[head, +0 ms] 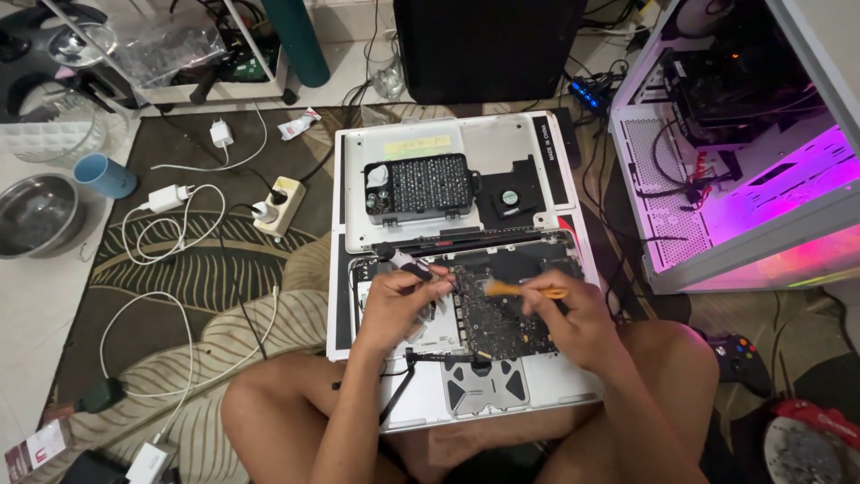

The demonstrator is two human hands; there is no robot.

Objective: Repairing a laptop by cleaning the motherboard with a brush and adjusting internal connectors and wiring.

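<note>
An opened silver laptop [555, 385] lies between my knees with its dark circuit board [502, 314] exposed. My left hand [399, 305] grips a black-and-silver screwdriver [394, 257] over the left side of the board. My right hand [569, 314] holds an orange plastic pry tool [515, 289], its tip resting on the board. The removed bottom cover [502, 134] lies behind the laptop. On that cover sits a black screwdriver bit case [419, 186] and a small black fan [509, 197].
A white computer case [735, 152] lit pink stands at the right. A power strip [278, 204], white chargers and cables lie on the leaf-patterned rug at left. A blue cup [103, 175] and metal bowl [36, 211] sit far left. A game controller [739, 354] lies at right.
</note>
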